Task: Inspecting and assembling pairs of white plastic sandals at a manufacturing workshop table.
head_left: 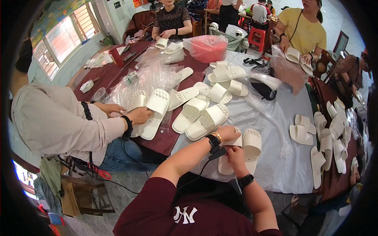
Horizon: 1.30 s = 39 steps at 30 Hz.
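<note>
At the table's near edge lies a pair of white slide slippers, toes toward me. My left hand is closed on the band of the left slipper from its far side. Just nearer, my right hand has its fingers pinched together against the same slipper's band; its fingertips are partly hidden, and anything small between them cannot be made out. The right slipper rests beside it, untouched. Several more white slippers lie just left of and beyond my hands.
Thin clear strands lie on the grey plastic sheet. More slippers lie at the right. A co-worker at my left handles slippers beside clear bags. Two people across the table hold slippers; a pink bag stands between them.
</note>
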Motion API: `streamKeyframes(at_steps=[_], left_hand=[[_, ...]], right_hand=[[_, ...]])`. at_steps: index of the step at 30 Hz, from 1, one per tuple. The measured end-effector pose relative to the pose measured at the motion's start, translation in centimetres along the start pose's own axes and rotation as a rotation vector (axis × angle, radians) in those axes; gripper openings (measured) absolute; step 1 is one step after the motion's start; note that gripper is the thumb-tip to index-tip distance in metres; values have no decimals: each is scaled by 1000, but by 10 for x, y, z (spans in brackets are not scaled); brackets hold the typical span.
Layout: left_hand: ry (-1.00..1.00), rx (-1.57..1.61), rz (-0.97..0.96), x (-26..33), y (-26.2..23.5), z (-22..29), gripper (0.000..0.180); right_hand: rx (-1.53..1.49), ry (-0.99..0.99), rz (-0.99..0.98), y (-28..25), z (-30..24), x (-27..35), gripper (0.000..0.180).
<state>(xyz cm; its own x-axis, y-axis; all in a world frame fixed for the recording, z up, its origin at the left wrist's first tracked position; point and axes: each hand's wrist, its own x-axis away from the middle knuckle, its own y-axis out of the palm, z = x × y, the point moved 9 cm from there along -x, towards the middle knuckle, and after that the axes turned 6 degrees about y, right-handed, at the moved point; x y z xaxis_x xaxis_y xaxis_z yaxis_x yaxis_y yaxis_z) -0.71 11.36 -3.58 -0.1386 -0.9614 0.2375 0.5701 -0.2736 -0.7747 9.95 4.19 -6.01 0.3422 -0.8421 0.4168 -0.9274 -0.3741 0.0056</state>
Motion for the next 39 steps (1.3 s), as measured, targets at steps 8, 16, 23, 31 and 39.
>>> streamKeyframes(at_steps=[8, 16, 23, 31, 39], left_hand=[[-49, 481, 1, 8, 10, -14, 39], [26, 524, 428, 15, -32, -29, 28], [113, 604, 520, 5, -48, -13, 29], [66, 567, 494, 15, -38, -16, 26], [63, 755, 556, 21, -55, -20, 24]], right_hand=[[-63, 63, 6, -4, -2, 15, 16], [67, 99, -175, -10, -18, 35, 25], [411, 79, 76, -112, -32, 74, 24], [788, -557, 410, -114, -94, 124, 13], [800, -708, 140, -57, -69, 119, 9]])
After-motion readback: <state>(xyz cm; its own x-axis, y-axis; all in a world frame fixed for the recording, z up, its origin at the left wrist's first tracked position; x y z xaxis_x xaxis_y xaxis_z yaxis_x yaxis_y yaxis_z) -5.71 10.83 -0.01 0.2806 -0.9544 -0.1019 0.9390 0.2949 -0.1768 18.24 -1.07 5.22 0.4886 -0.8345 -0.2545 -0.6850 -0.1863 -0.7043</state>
